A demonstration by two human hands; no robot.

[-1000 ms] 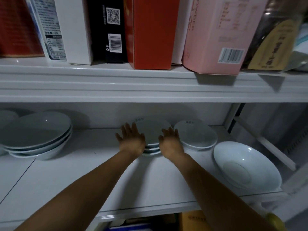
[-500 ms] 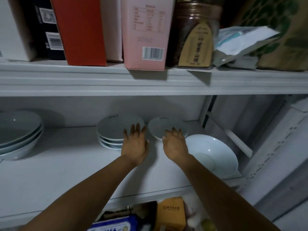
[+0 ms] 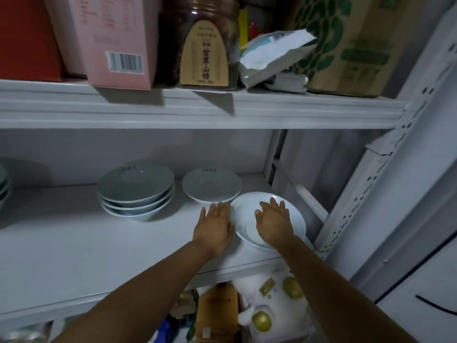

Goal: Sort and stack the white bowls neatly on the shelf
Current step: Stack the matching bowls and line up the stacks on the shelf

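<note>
A stack of three white bowls (image 3: 135, 189) stands on the white shelf (image 3: 74, 238). To its right sits a single white bowl (image 3: 211, 185). A wider white bowl (image 3: 294, 214) lies at the shelf's right end, near the front. My right hand (image 3: 273, 221) hovers flat over the inside of this wide bowl, fingers spread. My left hand (image 3: 214, 225) is flat just left of that bowl's rim, in front of the single bowl, fingers apart. Neither hand holds anything.
Another stack of bowls (image 3: 3, 184) shows at the far left edge. The upper shelf (image 3: 197, 107) carries a pink box (image 3: 111, 38), a dark jar (image 3: 201, 43), a white pouch (image 3: 272, 53) and a cardboard box (image 3: 351, 40). A perforated metal post (image 3: 366, 184) bounds the right side.
Both hands moved right, from the stacked bowls to the wide bowl at the shelf's right end. The view swung right with them.
</note>
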